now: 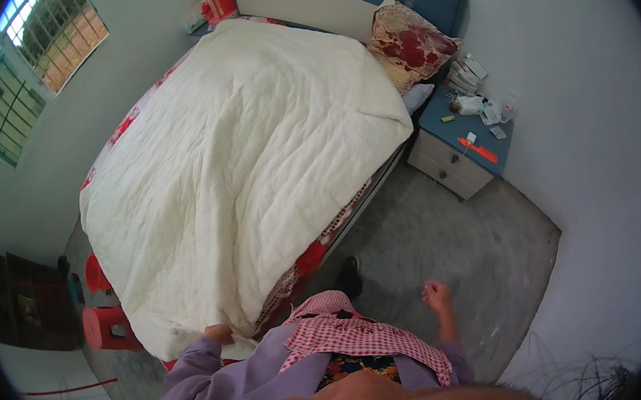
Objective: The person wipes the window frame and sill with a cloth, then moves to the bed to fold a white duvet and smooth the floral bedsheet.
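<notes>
A large white quilt (181,185) covers most of the bed, with folds running from its middle down to the foot end. My left hand (218,334) is closed on the quilt's edge at the near corner, where the cloth bunches. Out over the floor to the right hangs my right hand (437,296), its fingers curled and nothing visible in them. Along the bed's right side a red patterned sheet (310,257) shows from beneath the quilt. A red-and-beige pillow (413,43) leans against the blue and cream headboard (300,1).
A nightstand (450,162) beside the headboard carries boxes, plastic bags and an orange comb-like item (478,150). Grey concrete floor (457,238) lies right of the bed. A red plastic stool (102,328), a red bucket (97,273) and a dark shelf (29,298) stand left of the foot end.
</notes>
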### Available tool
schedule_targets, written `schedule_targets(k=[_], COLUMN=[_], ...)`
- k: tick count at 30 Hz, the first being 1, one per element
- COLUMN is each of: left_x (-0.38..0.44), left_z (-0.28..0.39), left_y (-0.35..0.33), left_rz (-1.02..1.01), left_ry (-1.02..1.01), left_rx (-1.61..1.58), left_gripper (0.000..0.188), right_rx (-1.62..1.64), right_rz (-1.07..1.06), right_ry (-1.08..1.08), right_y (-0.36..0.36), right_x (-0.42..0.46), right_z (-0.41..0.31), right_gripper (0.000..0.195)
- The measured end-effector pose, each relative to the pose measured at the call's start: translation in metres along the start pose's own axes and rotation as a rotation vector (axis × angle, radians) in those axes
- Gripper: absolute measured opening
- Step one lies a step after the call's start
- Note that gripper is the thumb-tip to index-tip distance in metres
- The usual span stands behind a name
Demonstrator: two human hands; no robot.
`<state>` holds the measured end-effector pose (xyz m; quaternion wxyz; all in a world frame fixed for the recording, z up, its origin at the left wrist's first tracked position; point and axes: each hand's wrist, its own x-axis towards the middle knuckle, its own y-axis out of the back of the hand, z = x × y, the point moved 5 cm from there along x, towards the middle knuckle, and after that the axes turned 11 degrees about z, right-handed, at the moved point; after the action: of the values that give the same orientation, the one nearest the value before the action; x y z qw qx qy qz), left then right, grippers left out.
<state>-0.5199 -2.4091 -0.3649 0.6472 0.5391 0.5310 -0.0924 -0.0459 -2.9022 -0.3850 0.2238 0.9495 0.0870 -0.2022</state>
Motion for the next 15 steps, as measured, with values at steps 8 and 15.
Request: schedule_targets(k=[8,15], left_x=[0.100,0.124], left_z=[-0.017,0.004], left_y=[0.013,0.172], left_rz=[0.158,0.423], left_ry=[0.331,0.568], left_rx=[0.058,0.190], left_gripper=[0.028,0.021], right_rx=[-0.011,-0.134], right_rz=[-0.254,-0.327], right_ry=[0.154,0.097], right_y=[-0.088,-0.098], right_x=[0.182,0.327], right_z=[-0.128,-0.203], right_gripper=[0.015,0.014])
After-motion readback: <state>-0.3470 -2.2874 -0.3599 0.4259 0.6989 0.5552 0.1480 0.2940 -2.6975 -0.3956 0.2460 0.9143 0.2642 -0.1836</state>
